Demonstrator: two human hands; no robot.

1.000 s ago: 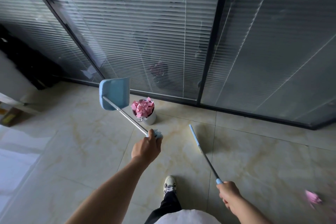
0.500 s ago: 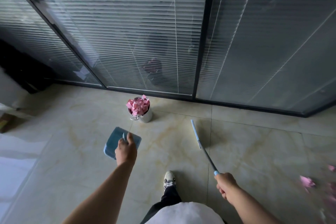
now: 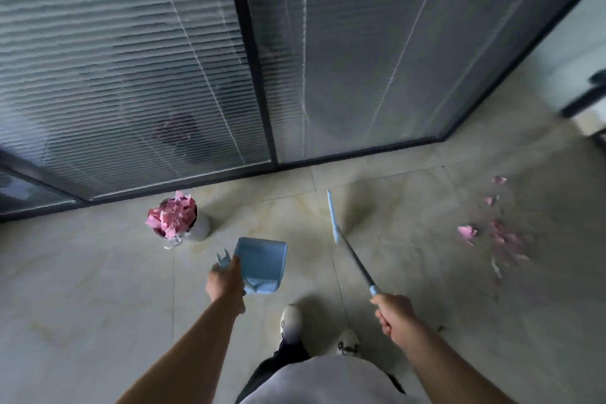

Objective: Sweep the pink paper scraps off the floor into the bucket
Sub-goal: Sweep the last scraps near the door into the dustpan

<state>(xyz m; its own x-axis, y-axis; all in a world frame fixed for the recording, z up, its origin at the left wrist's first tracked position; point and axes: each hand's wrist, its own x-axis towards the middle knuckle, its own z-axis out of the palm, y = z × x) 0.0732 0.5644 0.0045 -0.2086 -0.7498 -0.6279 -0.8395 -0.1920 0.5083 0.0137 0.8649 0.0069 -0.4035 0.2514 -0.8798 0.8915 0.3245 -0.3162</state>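
A small pale bucket [image 3: 198, 226] heaped with pink paper scraps [image 3: 172, 215] stands on the floor near the glass wall. My left hand [image 3: 226, 282] grips the handle of a blue dustpan [image 3: 262, 264], which hangs low just right of the bucket. My right hand [image 3: 392, 311] grips the end of a long broom handle [image 3: 354, 259]; its thin blue head [image 3: 333, 216] points away toward the wall. More pink scraps [image 3: 498, 236] lie scattered and blurred on the floor to the right of the broom.
A glass partition with blinds and a dark frame [image 3: 259, 75] runs along the far side. My two shoes [image 3: 290, 321] stand on pale marbled tiles [image 3: 82, 289] between my arms. A dark object [image 3: 587, 98] sits at the far right.
The view has swung right, bringing the scattered scraps into sight. My left hand lowered the dustpan from above the bucket to floor level beside it. The broom stays in my right hand.
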